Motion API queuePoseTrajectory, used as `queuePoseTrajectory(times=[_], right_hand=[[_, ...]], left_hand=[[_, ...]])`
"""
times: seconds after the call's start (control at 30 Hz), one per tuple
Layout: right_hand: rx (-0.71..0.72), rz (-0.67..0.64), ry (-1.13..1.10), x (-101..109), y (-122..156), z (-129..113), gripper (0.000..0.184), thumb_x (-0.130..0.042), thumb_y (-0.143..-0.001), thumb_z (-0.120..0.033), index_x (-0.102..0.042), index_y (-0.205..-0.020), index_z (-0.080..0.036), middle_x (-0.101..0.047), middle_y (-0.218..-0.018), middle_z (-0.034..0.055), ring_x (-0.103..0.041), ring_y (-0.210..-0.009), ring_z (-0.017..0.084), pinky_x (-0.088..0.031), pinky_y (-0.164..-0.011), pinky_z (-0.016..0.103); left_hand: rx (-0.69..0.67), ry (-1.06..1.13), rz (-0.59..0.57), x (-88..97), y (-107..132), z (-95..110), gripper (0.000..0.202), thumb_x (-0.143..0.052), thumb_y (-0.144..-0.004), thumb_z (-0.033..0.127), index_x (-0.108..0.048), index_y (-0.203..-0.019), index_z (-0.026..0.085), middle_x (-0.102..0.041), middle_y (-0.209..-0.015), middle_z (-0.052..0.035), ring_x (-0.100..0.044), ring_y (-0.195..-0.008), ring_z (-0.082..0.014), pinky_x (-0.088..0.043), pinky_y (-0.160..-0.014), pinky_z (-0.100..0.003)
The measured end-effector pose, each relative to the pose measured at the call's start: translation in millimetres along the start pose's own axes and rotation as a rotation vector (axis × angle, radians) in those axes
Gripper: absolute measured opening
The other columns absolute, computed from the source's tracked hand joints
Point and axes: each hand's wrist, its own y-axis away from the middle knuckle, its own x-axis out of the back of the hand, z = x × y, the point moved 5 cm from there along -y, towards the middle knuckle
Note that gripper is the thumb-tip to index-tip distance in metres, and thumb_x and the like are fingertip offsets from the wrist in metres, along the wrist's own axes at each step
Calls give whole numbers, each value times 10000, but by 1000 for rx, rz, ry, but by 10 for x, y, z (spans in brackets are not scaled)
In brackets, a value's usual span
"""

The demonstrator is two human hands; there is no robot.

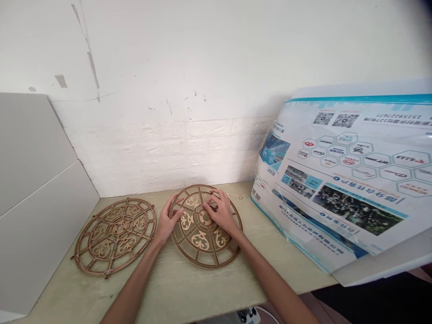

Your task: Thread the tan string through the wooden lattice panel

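Surface: pale wooden bench (pixel 175 292) against a white brick-textured wall (pixel 162 153).
Left hand (pixel 167 220): open, fingers part-spread on the rim of a round openwork wooden panel (pixel 199 245), holding nothing visible.
Right hand (pixel 221 211): fingers curled over the panel's centre, apparently pinching a thin pale cord (pixel 234 196); the grip is hard to make out.
Panel position: flat on the bench, under both hands.
Left of it: a matching wooden panel (pixel 114 236), lying flat, just apart.
Further left: grey board (pixel 37 180), upright.
Right: printed poster (pixel 347 180) in clear plastic, leaning on the wall.
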Motion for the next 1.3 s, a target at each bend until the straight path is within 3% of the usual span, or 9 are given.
queuePoseTrajectory(times=[0.4, 0.6, 0.73, 0.87, 1.03, 1.17, 1.3], right_hand=[[5, 28, -67, 18, -16, 13, 267, -577, -818, -419, -633, -758, -165, -541, -1236, 75, -452, -1237, 185, -340, -1138, 407], [-93, -33, -93, 20, -44, 42, 199, -623, -783, -371, -642, -745, -176, -523, -1281, 43, -435, -1289, 196, -305, -1174, 431], [-93, -37, -73, 25, -57, 54, 190, -634, -776, -369, -642, -761, -179, -517, -1296, 42, -433, -1284, 203, -323, -1156, 438], [0, 39, -13, 29, -42, 41, 186, -621, -793, -370, -646, -815, -186, -549, -1247, 57, -463, -1223, 192, -366, -1106, 401], [116, 229, 32, 87, 5, -31, 265, -537, -867, -416, -640, -1003, -213, -578, -1198, 63, -478, -1204, 164, -367, -1091, 361], [3, 356, 6, 187, -13, 70, 308, -456, -902, -409, -607, -1055, -189, -589, -1159, 77, -482, -1174, 164, -362, -1091, 368], [-303, 322, -6, 216, -52, 330, 412, -463, -857, -407, -542, -1189, -176, -562, -1218, 99, -495, -1155, 194, -389, -1068, 389]], left_hand=[[-9, 27, 4, -15, 17, 4, 741, -696, -821, 468, -432, -1462, 204, -507, -1425, -133, -531, -1268, -266, -461, -1026, -352], [-23, 39, -9, -23, 24, 3, 781, -697, -832, 436, -369, -1513, 240, -495, -1440, -117, -500, -1305, -246, -409, -1079, -340], [-20, 35, -13, -28, 29, 0, 781, -697, -831, 437, -372, -1513, 237, -495, -1439, -122, -518, -1283, -244, -443, -1035, -319], [7, 39, 10, -40, 29, -5, 817, -708, -823, 434, -340, -1528, 248, -507, -1429, -118, -563, -1222, -234, -490, -960, -292], [47, 59, 96, -10, 10, -29, 898, -747, -792, 409, -285, -1547, 259, -581, -1348, -94, -566, -1219, -214, -505, -943, -266], [68, 117, 211, 90, -18, -85, 946, -762, -774, 418, -250, -1557, 281, -529, -1410, -91, -620, -1128, -208, -529, -908, -283], [4, 143, 354, 213, -29, -90, 808, -742, -794, 419, -387, -1498, 240, -493, -1447, -87, -516, -1290, -216, -464, -1028, -285]])
